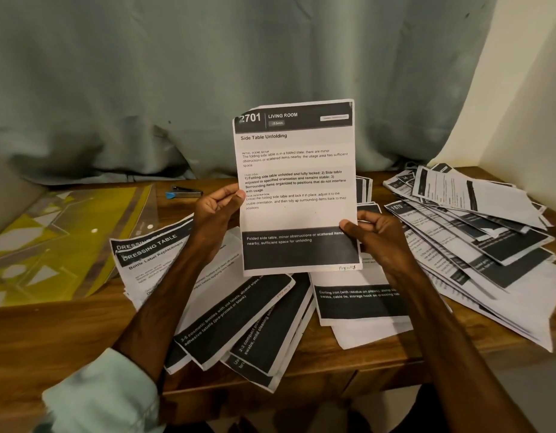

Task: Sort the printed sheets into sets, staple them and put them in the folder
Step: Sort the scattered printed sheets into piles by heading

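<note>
A grey-green curtain (208,89) hangs across the whole back of the scene, with a pale wall (536,104) at the right. Below it a wooden table (67,332) carries the printed sheets in loose heaps. The widest heap (476,232) fans out over the right end of the table, its pages overlapping and skewed. A second fan of sheets (233,314) lies at the near middle, partly under the left forearm, its top pages headed "DRESSING TABLE". A smaller group (361,304) lies just right of that, under the right wrist. A clear plastic folder (51,245) with a yellow pattern lies flat on the left end of the table, well apart from the heaps. In the centre, one sheet (297,189) is held upright above the table and faces the camera, numbered 2701 and titled "Side Table Unfolding". The left hand (215,210) pinches its left edge about halfway up, thumb on the printed face and fingers curled behind. The right hand (379,235) pinches the right edge lower down, thumb on the face at the top of the dark band and the other fingers bent behind the paper. A pale sleeve (104,398) covers the left arm near the bottom edge. A small dark stapler (184,192) with a blue tip lies at the back of the table, between the folder and the held sheet.
</note>
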`<move>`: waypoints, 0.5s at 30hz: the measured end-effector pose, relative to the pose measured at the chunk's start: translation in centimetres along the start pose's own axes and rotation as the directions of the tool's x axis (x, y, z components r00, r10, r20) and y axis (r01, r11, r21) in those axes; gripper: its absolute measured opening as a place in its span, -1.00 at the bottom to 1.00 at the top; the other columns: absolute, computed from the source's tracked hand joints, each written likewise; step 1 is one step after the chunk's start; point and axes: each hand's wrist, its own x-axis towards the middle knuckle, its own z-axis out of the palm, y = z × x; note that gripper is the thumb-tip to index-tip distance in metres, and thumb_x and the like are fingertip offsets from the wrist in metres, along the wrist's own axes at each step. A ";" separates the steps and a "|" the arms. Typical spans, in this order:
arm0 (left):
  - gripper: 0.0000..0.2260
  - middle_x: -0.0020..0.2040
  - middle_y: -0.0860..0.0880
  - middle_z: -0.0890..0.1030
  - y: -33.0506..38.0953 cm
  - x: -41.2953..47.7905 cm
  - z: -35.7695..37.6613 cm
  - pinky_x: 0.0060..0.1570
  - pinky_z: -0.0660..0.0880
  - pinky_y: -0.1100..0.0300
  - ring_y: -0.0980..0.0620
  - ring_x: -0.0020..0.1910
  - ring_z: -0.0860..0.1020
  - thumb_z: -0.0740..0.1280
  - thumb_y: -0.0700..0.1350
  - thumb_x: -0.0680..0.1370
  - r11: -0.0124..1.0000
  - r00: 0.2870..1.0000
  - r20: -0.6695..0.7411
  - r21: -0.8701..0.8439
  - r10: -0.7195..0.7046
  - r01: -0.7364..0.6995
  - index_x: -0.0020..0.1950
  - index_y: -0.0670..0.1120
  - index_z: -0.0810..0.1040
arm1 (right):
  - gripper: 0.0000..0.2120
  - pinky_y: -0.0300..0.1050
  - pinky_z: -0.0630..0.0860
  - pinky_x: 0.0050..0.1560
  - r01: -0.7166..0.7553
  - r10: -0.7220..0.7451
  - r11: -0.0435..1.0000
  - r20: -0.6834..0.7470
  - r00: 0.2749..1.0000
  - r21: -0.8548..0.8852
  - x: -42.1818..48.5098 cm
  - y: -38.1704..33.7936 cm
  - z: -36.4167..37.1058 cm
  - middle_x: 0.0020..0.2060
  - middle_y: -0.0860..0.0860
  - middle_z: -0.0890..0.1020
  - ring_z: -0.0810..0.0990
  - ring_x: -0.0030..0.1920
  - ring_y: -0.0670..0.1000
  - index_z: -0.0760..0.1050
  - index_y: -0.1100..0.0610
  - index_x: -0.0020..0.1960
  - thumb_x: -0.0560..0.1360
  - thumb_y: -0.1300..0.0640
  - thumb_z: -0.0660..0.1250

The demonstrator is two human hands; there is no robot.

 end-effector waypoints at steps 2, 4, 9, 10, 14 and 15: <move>-0.83 0.05 0.10 0.74 0.1 -0.1 0.0 -0.13 0.62 0.26 0.05 0.05 0.71 0.32 -0.15 0.65 1.000 1.000 0.015 0.002 -0.003 0.003 0.24 -0.02 0.57 | -0.76 -0.33 0.59 -0.24 -0.001 0.001 1.000 0.004 1.000 0.027 0.0 -0.3 0.0 -0.01 -0.05 0.73 0.72 -0.08 -0.15 0.60 0.14 0.23 0.57 0.15 0.41; -0.83 0.05 0.09 0.74 0.2 -0.1 0.1 -0.13 0.62 0.25 0.04 0.03 0.72 0.32 -0.15 0.65 1.000 0.999 0.035 0.010 -0.004 0.004 0.23 -0.03 0.57 | -0.75 -0.29 0.62 -0.18 0.009 -0.009 0.999 -0.002 1.000 0.032 0.0 -0.7 0.0 0.04 -0.05 0.73 0.72 -0.04 -0.13 0.59 0.13 0.25 0.58 0.15 0.40; -0.80 0.08 -0.01 0.74 0.3 -0.3 0.1 -0.13 0.63 0.22 -0.01 0.03 0.72 0.31 -0.14 0.65 0.999 0.997 0.074 0.027 0.022 -0.024 0.26 -0.09 0.60 | -0.80 -0.31 0.62 -0.18 -0.003 0.007 0.998 -0.071 0.997 0.069 0.1 -1.0 -0.7 -0.05 -0.15 0.72 0.72 -0.07 -0.16 0.60 0.10 0.19 0.57 0.22 0.39; -0.80 0.08 -0.03 0.74 0.4 -0.4 0.0 -0.12 0.63 0.20 -0.02 0.03 0.72 0.31 -0.13 0.65 0.999 0.996 0.083 0.036 0.036 -0.039 0.26 -0.10 0.60 | -0.81 -0.30 0.62 -0.19 -0.022 0.029 0.997 -0.088 0.996 0.074 0.0 -1.2 -1.1 -0.05 -0.15 0.72 0.72 -0.08 -0.15 0.61 0.08 0.17 0.57 0.21 0.40; -0.74 0.16 -0.07 0.71 0.3 -0.4 -0.1 -0.04 0.64 0.16 -0.08 0.07 0.71 0.31 -0.12 0.66 0.996 0.991 0.121 0.058 0.059 -0.066 0.32 -0.17 0.57 | -0.84 -0.30 0.58 -0.29 -0.115 0.125 0.991 -0.154 0.980 0.068 -0.4 -1.1 -3.5 -0.13 -0.15 0.70 0.72 -0.19 -0.14 0.63 0.04 0.13 0.57 0.18 0.41; -0.73 0.17 -0.07 0.71 0.4 -0.4 -0.2 -0.02 0.65 0.15 -0.09 0.08 0.70 0.31 -0.12 0.65 0.996 0.990 0.126 0.059 0.056 -0.064 0.33 -0.18 0.56 | -0.84 -0.32 0.56 -0.31 -0.134 0.138 0.990 -0.162 0.977 0.039 -0.5 -0.9 -4.2 -0.14 -0.16 0.69 0.70 -0.20 -0.14 0.63 0.03 0.13 0.57 0.17 0.41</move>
